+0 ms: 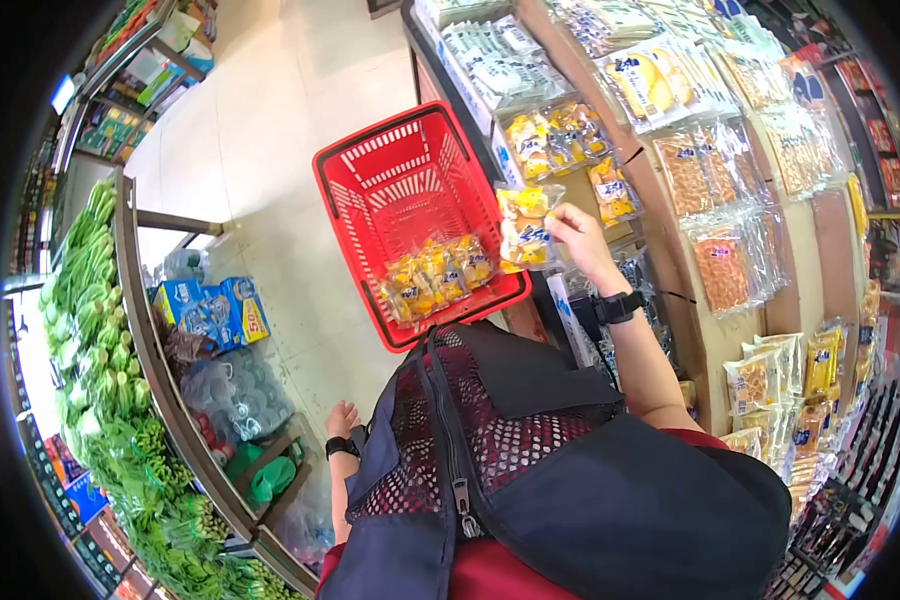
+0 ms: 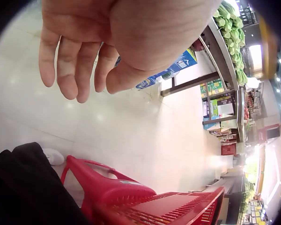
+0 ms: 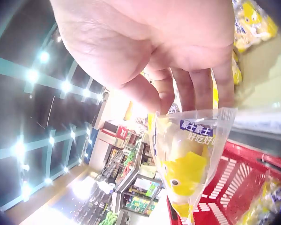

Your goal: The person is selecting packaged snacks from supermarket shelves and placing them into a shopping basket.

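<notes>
My right hand [image 1: 582,240] pinches the edge of a clear and yellow snack packet [image 1: 526,228] above the right rim of a red basket [image 1: 331,215]. In the right wrist view the packet [image 3: 185,164] hangs from the thumb and fingers of my right hand [image 3: 150,51]. Several similar packets [image 1: 440,277] lie in the end of the basket nearest my body. My left hand [image 1: 342,418] hangs at my side, holding nothing; in the left wrist view the fingers of my left hand [image 2: 79,70] are loosely extended over the floor.
Shelves at the right hold packets in rows, among them yellow ones [image 1: 555,140] and brown ones [image 1: 705,165]. On the left, leafy vegetables [image 1: 120,400] fill a stand with blue boxes [image 1: 213,310] beneath it. A red stool [image 2: 107,190] stands by the basket in the left wrist view.
</notes>
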Tool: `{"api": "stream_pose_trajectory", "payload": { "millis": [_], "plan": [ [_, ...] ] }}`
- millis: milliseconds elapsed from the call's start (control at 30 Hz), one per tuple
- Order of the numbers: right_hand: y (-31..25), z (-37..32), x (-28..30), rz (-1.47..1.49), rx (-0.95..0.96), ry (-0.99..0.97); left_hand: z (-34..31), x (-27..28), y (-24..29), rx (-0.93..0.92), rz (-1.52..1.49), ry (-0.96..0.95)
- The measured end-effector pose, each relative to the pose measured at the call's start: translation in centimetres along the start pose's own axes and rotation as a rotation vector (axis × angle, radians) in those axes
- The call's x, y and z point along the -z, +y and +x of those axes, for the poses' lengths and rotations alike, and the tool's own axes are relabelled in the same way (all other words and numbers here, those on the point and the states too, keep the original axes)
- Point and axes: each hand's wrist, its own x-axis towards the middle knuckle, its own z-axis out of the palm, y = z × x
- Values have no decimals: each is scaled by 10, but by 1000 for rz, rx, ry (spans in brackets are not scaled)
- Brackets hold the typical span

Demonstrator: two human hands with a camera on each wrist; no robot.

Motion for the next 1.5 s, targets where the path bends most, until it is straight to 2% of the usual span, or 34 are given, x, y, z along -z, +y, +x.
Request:
{"api": "stream_pose_trajectory", "payload": {
  "millis": [67, 167, 200, 267, 300, 367, 467, 800, 833, 967, 1033, 1067, 1133, 1167, 1267, 1300, 1333, 1367, 1433, 1467, 1500],
  "plan": [
    [-13, -2, 22, -70, 34, 133, -3, -3, 7, -4, 22, 12],
    [-13, 7, 60, -409, 19, 329, -4, -1, 7, 0, 32, 50],
    [-8, 13, 68, -442, 13, 390, 3, 9, 0, -26, 66, 3],
    [-13, 20, 76, -735, 59, 431, 10, 18, -16, -55, 100, -41],
    [-12, 24, 79, -734, 61, 430, 11, 20, -22, -21, 95, 2],
    [-6, 35, 84, -1045, 86, 418, 27, 35, -46, 30, 33, 54],
    [5, 50, 82, -1184, 65, 426, 26, 44, -57, 50, 66, 54],
    [18, 75, 88, -1365, 2, 376, 4, 42, -61, 13, 72, 92],
    [18, 74, 89, -1356, 66, 378, 5, 46, -59, 20, -31, -7],
    [20, 73, 86, -1368, 63, 303, -11, 46, -63, 29, -22, 41],
    [1, 64, 75, -1425, 46, 457, -18, 44, -59, 32, -15, 62],
    [-7, 61, 67, -1437, 94, 553, -17, 39, -55, 34, -11, 71],
    [-31, 53, 45, -1281, 236, 587, -23, 31, -52, 40, -6, 91],
    [-29, 55, 33, -1280, 239, 575, -25, 28, -49, 43, -1, 102],
    [-2, 63, -18, -831, 259, 132, -35, 20, -42, 44, 12, 138],
    [-3, 61, -44, -883, 144, -47, -41, 21, -42, 44, 14, 150],
    [-17, 52, -71, -1056, 98, -137, -44, 21, -43, 47, 5, 161],
    [27, 65, -87, -901, 309, -227, -46, 22, -45, 45, 2, 179],
    [45, 66, -129, -984, 83, -516, -55, 27, -53, 50, -13, 215],
    [57, 67, -147, -1038, 25, -658, -59, 29, -56, 42, -21, 207],
    [71, 67, -165, -1041, 61, -712, -65, 33, -60, 35, -27, 201]
  ]
}}
